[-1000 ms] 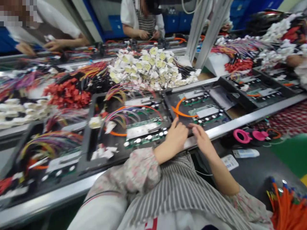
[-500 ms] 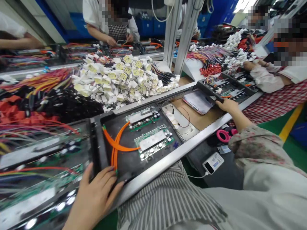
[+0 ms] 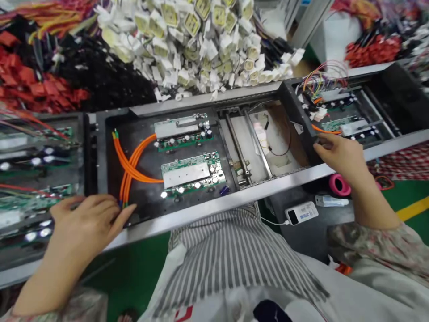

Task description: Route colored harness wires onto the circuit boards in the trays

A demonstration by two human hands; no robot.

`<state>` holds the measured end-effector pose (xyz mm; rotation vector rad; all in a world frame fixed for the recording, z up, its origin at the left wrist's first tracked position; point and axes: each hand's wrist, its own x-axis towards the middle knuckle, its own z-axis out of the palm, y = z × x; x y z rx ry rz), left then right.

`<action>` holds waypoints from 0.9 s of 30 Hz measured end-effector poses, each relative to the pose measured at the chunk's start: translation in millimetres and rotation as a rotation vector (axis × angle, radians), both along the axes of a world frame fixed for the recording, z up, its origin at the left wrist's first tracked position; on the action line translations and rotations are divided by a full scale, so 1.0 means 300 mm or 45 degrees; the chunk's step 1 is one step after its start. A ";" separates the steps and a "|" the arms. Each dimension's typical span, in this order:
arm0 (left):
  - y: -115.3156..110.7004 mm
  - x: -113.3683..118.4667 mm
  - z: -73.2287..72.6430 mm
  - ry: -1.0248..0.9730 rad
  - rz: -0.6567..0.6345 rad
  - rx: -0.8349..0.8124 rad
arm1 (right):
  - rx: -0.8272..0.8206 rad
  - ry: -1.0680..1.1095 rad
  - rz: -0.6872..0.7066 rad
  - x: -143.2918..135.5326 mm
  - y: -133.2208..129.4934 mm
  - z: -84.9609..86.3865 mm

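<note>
My left hand (image 3: 89, 221) lies over the front left corner of a black tray (image 3: 187, 208), thumb held apart from the fingers and close to the ends of orange cables (image 3: 134, 163). Two green circuit boards with silver plates, an upper board (image 3: 182, 132) and a lower board (image 3: 192, 174), sit in this tray. The cables loop out from the boards' left ends. My right hand (image 3: 345, 156) grips the left wall of another black tray (image 3: 303, 134) with bent fingers. That tray also holds circuit boards and coloured wires (image 3: 323, 82).
White connectors (image 3: 201, 49) are heaped behind the trays, beside red connectors (image 3: 30, 80). Metal rails (image 3: 256, 143) and a thin wire show in the gap between trays. Below the silver bench edge (image 3: 275, 181) lie a white power bank (image 3: 301, 213) and a pink ring (image 3: 340, 184).
My view has tipped down. The trays have shifted left along the bench, both hands with them. Rails now show in the gap, and the clipboard there is out of sight.
</note>
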<state>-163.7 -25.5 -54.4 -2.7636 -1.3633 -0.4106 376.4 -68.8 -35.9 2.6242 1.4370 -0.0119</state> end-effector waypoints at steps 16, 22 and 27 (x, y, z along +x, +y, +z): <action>-0.067 0.789 -0.023 -0.039 -0.638 -0.227 | -0.179 0.787 1.143 -0.445 0.152 0.024; -0.035 0.792 -0.048 -0.028 -0.662 -0.257 | -0.285 0.844 1.114 -0.465 0.171 0.050; -0.015 0.813 -0.054 -0.050 -0.651 -0.292 | -0.346 0.714 1.212 -0.394 0.278 0.126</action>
